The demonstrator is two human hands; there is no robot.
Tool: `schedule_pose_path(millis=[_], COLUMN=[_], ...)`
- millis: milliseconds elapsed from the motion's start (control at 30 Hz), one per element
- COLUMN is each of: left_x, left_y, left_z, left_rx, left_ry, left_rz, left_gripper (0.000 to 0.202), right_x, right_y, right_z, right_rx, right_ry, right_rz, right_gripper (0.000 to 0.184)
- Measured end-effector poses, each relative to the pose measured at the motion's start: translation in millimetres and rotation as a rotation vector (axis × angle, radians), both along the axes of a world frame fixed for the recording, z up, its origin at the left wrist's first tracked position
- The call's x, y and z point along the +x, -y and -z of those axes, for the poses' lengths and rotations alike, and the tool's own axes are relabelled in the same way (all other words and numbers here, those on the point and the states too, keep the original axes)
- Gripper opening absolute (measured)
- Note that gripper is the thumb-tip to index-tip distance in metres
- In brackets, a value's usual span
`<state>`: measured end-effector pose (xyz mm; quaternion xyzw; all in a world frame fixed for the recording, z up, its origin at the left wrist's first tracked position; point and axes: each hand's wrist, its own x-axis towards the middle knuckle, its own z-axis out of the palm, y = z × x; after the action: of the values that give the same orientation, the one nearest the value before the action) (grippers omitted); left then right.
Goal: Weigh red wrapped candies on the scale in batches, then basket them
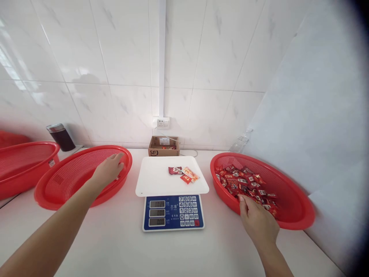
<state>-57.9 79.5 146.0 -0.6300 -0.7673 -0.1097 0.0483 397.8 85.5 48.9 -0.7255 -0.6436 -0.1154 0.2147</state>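
Nearest: right hand (258, 221), palm down at the near rim of the right basket (300, 215); fingers curled onto the red packets (248, 182); cannot tell whether it grips any.
Left side: left hand (108, 169) flat, fingers extended on the mesh of the left basket (57, 184); holds nothing visible.
Centre: scale (173, 211) on the table (115, 246), between both baskets; 3 loose sachets (183, 174) on its white tray.
Rear: cardboard box (163, 146) against the wall.

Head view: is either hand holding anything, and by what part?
Left hand lies open, palm down, inside the left basket; nothing held. Right hand reaches into the packets in the right basket; whether a grip has closed on one cannot be told.
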Motion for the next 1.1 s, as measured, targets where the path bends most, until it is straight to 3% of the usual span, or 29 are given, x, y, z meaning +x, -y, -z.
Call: schedule_pose_path(millis=[100,200,367,533,733,867,1033,1100], left_x=[24.0,78.6,160.5,189.2,190.8,176.3,109.7,71.0], left_y=[-10.4,-31.2,-67.7,-87.7,-99.0,-100.7,-69.6,-48.7], left_z=[12.2,29.4,47.7,52.8,54.7,41.9,-2.5,-17.2], left_rx=[0.023,-0.059,-0.248,-0.222,-0.114,-0.069,0.036,0.057], left_ry=[0.097,0.240,0.145,0.050,-0.051,-0.083,-0.054,-0.040], left_rz=[0.112,0.373,0.659,0.748,0.658,0.526,0.289,0.087], left_gripper=[0.053,0.064,0.083,0.063,0.042,0.038,0.044,0.049], right_x=[-0.8,-0.3,3.1,4.3,4.7,6.1,5.0,2.6], right_y=[-0.1,-0.4,-0.2,1.1,-0.3,-1.0,-0.3,1.6], right_z=[-0.5,0.4,2.7,2.1,2.9,3.3,2.7,-0.4], right_rx=[0.006,0.004,0.021,0.011,0.033,0.030,0.033,0.022], right_ry=[-0.008,-0.001,0.007,0.009,-0.003,-0.011,-0.020,-0.030], right_rz=[0.006,0.003,-0.050,-0.076,-0.082,-0.093,-0.092,-0.083], right_gripper=[0.040,0.039,0.040,0.042,0.043,0.042,0.041,0.041])
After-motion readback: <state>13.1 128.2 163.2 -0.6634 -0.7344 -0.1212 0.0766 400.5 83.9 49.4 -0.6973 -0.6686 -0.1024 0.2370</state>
